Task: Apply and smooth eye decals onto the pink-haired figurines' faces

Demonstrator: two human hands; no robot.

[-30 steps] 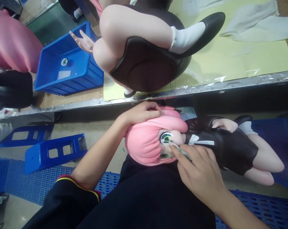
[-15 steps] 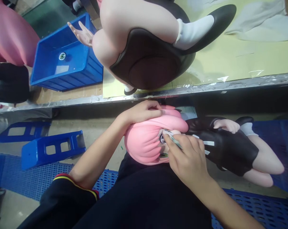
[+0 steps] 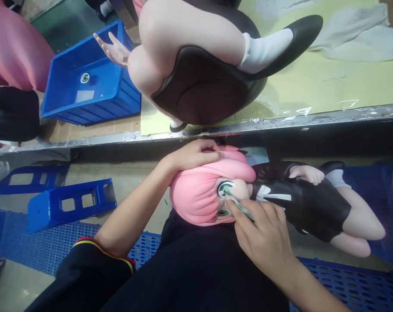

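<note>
A doll with pink hair [image 3: 196, 197] and a black dress lies sideways across my lap, its face toward me. My left hand [image 3: 196, 154] curls over the top of its head, fingers pressed on the hair. My right hand [image 3: 264, 236] pinches a small pale cloth or pad [image 3: 243, 209] against the doll's cheek, just below the green eye [image 3: 224, 188]. The doll's legs [image 3: 359, 225] stretch out to the right.
A larger doll [image 3: 199, 56] of the same kind stands on the yellow-topped bench [image 3: 329, 82] above. A blue bin [image 3: 86, 82] sits at the bench's left. Blue plastic stools [image 3: 69, 201] and blue grating [image 3: 21, 247] are on the floor. A pale cloth [image 3: 355, 32] lies far right.
My right hand slid from covering the doll's eye down to the cheek, uncovering the eye. My left hand kept its hold on the head.
</note>
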